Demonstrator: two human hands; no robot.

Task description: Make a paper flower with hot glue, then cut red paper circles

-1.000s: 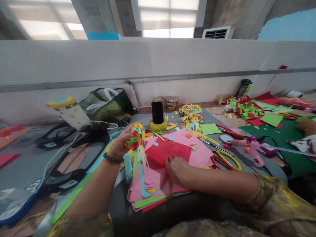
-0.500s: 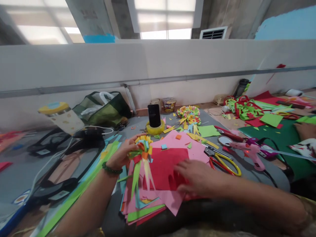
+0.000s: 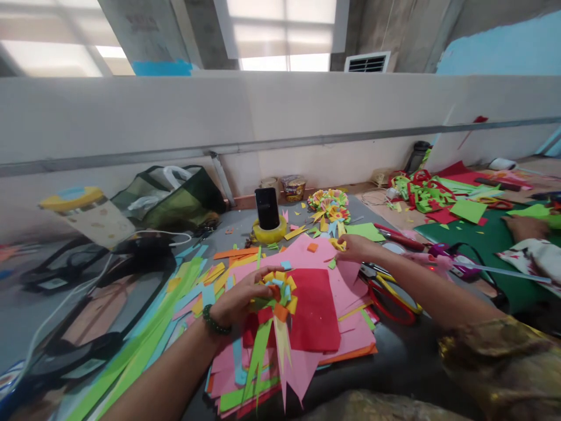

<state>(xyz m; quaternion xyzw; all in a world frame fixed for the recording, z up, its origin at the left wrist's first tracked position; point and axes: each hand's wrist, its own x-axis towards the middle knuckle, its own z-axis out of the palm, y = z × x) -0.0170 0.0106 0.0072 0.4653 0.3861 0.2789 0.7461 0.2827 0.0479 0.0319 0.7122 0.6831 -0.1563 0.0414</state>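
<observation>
A paper rosette of yellow, orange and blue loops, with green and cream tails hanging down, is gripped by the fingers of my left hand. It is over a red paper square that lies on a pile of pink sheets. My right hand reaches to the far side of the pile, its fingertips closed on a yellow paper strip. Small orange and blue paper scraps lie near that hand. Close to my right forearm are scissors with red and yellow handles.
A phone stands in a yellow tape roll. Other paper rosettes lie behind the pile. At right are a pink glue gun and a co-worker's hand. Long paper strips and a cup are at left.
My right hand has moved from over the red square to the far side of the pile and closed on the yellow strip. My left hand has brought the rosette nearer and rightward.
</observation>
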